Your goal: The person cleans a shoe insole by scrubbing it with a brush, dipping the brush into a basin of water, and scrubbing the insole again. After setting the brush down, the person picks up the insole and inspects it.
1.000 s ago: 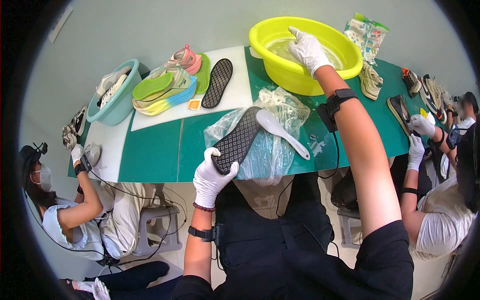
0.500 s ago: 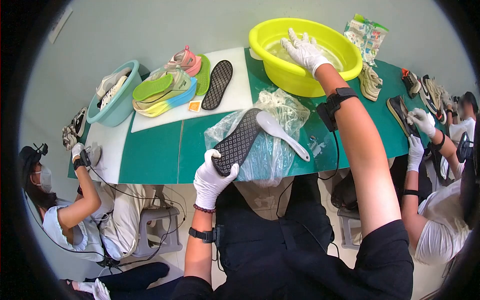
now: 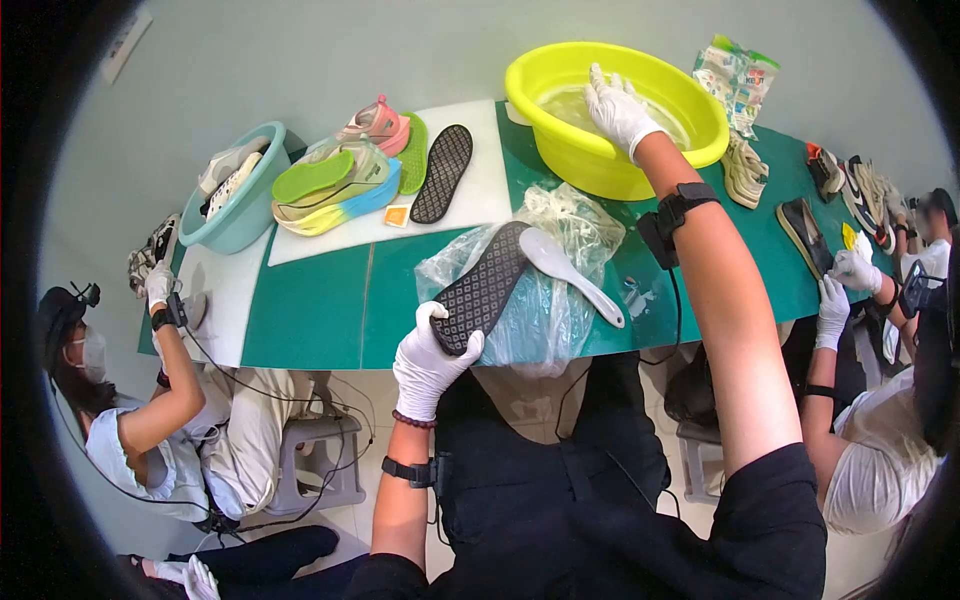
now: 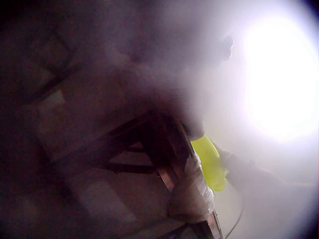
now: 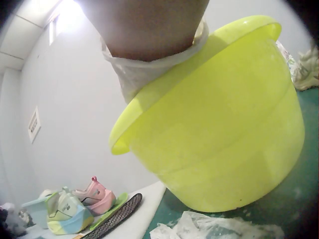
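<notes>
My gloved left hand [image 3: 432,368] grips the heel end of a black insole [image 3: 484,290] with a diamond-patterned underside, near the table's front edge. Its far end lies over a crumpled clear plastic bag [image 3: 540,335]. A white long-handled brush [image 3: 570,275] rests back up against the insole's tip, its bristle side hidden. Farther off, my gloved right hand [image 3: 624,115] is over the water in a yellow basin [image 3: 560,160], fingers raised and holding nothing. In the right wrist view the basin [image 5: 224,129] wall hides that hand's fingers. The left wrist view is hazy and shows no hand.
A second black insole [image 3: 442,175], a pastel shoe [image 3: 345,205] and a pink shoe [image 3: 378,125] lie on a white board [image 3: 485,190]. Left stands a blue basin [image 3: 225,225] of shoes. People work at both sides; a cable hangs from my right wrist.
My right hand's fingers went from pointing left, to spread, to raised closer together over the basin. The left hand keeps its grip on the insole. The head view shifted slightly.
</notes>
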Available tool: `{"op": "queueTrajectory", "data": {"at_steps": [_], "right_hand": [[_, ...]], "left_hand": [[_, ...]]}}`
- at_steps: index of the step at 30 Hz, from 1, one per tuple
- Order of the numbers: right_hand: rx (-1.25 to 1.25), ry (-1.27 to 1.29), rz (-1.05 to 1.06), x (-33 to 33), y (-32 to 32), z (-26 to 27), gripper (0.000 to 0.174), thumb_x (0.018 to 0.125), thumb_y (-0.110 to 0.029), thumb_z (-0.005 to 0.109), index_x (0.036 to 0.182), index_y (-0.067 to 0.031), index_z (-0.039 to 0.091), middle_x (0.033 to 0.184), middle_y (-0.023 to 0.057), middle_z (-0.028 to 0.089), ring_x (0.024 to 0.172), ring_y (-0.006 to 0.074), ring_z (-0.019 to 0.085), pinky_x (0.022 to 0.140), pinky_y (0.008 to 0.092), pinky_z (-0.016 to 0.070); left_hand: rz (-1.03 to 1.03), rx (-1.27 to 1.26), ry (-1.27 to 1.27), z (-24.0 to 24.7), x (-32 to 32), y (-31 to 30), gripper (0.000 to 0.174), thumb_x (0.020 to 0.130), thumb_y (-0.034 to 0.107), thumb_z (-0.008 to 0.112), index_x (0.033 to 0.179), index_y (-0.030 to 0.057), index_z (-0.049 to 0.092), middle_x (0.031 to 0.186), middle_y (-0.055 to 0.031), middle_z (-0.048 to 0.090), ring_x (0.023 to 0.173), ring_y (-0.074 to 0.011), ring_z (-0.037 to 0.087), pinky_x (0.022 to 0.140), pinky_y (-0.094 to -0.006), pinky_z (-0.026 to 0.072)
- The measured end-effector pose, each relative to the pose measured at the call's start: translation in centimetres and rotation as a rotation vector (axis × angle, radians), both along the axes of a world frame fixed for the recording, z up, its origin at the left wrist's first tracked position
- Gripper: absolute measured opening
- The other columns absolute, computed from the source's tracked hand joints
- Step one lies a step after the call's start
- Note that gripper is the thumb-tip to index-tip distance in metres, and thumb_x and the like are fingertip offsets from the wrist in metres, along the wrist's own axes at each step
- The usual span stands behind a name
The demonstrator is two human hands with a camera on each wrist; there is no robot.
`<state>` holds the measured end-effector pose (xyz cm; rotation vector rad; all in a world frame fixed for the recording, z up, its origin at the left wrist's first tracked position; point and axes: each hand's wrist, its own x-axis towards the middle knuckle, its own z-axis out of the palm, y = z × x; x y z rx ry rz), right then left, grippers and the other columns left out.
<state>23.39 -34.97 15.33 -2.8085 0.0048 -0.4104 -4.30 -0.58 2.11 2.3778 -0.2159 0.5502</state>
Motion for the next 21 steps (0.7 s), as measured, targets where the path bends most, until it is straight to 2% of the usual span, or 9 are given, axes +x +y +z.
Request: {"op": "queueTrajectory", "data": {"at_steps": [5,8,11,14,17,21], "right_hand": [[-0.142,0.012,0.004,0.9,-0.5,-0.7,0.064,0.104,-0.035,0.034,0.165,-0.0236,0.017,0.165,0.0310,0.018,0.152,0.0530,0.019,0.119,0.0690,0.0178],[-0.227,0.002,0.022,2.2,-1.2,-1.4,0.069,0.101,-0.025,0.041,0.165,-0.0216,0.016,0.165,0.0331,0.017,0.151,0.0540,0.021,0.121,0.0626,0.0226],[-0.193,-0.111,-0.016,-1.0,0.3,0.2,0.071,0.092,-0.012,0.053,0.160,-0.0115,0.032,0.154,0.0324,0.041,0.143,0.0478,0.040,0.120,0.0431,0.0331],[0.046,-0.101,0.094,-1.3,-0.3,1.0,0.054,0.089,-0.011,0.059,0.143,-0.0055,0.055,0.133,0.0288,0.062,0.126,0.0413,0.059,0.108,0.0410,0.0451],[0.128,-0.162,0.151,-2.1,-0.1,1.3,0.035,0.087,-0.016,0.064,0.119,-0.0051,0.069,0.112,0.0253,0.070,0.107,0.0397,0.067,0.094,0.0422,0.0527],[0.067,-0.201,0.065,-3.5,0.8,2.4,0.029,0.085,-0.020,0.066,0.108,-0.0046,0.073,0.106,0.0239,0.071,0.102,0.0396,0.068,0.091,0.0444,0.0539]], "left_hand": [[0.006,0.009,0.013,0.0,0.0,0.0,0.062,0.074,0.041,0.086,0.115,0.0116,0.050,0.082,-0.0159,0.067,0.073,-0.0383,0.070,0.064,-0.0441,0.0559],[0.012,0.023,0.012,-0.2,-0.1,0.0,0.063,0.074,0.041,0.086,0.115,0.0117,0.049,0.083,-0.0157,0.067,0.073,-0.0382,0.070,0.064,-0.0443,0.0559],[0.006,0.029,0.010,-0.4,0.0,0.2,0.063,0.075,0.042,0.086,0.115,0.0118,0.049,0.084,-0.0153,0.067,0.073,-0.0382,0.070,0.064,-0.0442,0.0559],[0.007,0.035,0.002,-0.3,0.0,0.1,0.063,0.075,0.043,0.086,0.115,0.0117,0.049,0.084,-0.0151,0.066,0.072,-0.0381,0.070,0.064,-0.0440,0.0559],[-0.001,0.020,0.011,-0.2,0.0,0.1,0.063,0.075,0.043,0.085,0.115,0.0116,0.049,0.084,-0.0150,0.066,0.072,-0.0380,0.070,0.064,-0.0436,0.0559],[-0.002,0.016,0.013,-0.2,0.0,0.1,0.063,0.075,0.043,0.086,0.115,0.0116,0.049,0.082,-0.0156,0.066,0.072,-0.0380,0.070,0.063,-0.0436,0.0558]]}}
